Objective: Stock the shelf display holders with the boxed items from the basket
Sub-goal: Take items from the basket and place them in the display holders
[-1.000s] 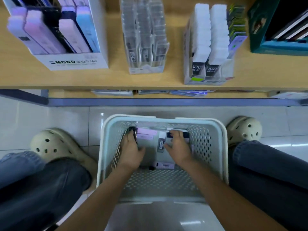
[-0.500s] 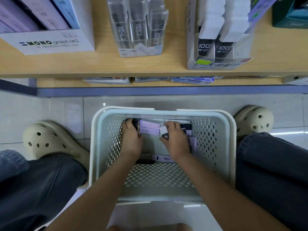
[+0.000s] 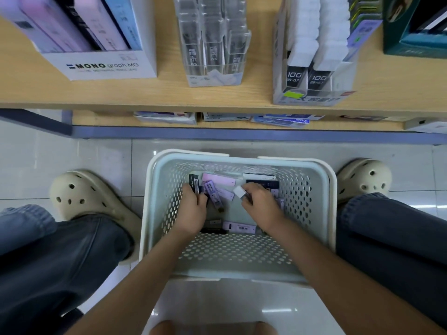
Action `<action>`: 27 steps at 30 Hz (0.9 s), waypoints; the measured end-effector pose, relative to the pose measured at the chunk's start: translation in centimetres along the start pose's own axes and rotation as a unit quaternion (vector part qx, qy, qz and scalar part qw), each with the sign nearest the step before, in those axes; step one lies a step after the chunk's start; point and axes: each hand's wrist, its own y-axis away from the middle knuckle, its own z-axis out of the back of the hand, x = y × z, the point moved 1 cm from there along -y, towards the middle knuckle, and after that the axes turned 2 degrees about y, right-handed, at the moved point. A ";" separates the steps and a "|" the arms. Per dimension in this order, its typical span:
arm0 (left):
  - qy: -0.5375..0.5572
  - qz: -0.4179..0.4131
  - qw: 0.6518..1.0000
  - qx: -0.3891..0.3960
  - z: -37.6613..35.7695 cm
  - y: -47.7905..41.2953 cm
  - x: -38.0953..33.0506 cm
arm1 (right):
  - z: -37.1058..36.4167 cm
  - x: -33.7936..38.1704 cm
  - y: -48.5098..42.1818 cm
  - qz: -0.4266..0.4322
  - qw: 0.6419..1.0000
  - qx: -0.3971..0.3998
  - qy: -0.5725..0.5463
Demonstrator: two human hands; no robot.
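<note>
Since half a second ago your hands have parted a little inside the basket [image 3: 331, 201]. Your left hand [image 3: 191, 211] is curled around a dark boxed item [image 3: 194, 183] near the far left corner, with a lilac box [image 3: 212, 194] tilted just beside it. Your right hand [image 3: 262, 205] pinches a small white-capped box [image 3: 240, 191] at its fingertips. More lilac and dark boxes lie loose on the basket floor. Up on the shelf [image 3: 254, 93], the clear display holder [image 3: 214, 44] stands between the MONO carton [image 3: 108, 66] and the white-capped holder [image 3: 314, 68].
</note>
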 end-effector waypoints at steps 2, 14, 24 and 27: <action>0.018 -0.018 1.000 0.009 0.7 1.5 -1.2 | 0.2 0.5 0.2 0.015 0.999 -0.025 -0.021; 0.021 -0.156 0.981 0.111 5.3 6.7 -6.9 | -2.2 3.1 -2.1 -0.007 0.999 0.011 0.041; 0.044 -0.157 0.978 0.132 7.1 7.4 -7.5 | -4.8 4.2 -2.2 -0.017 0.998 0.010 0.061; 0.051 -0.156 0.979 0.121 7.4 7.6 -7.5 | -4.8 4.3 -2.3 -0.019 0.996 0.056 0.069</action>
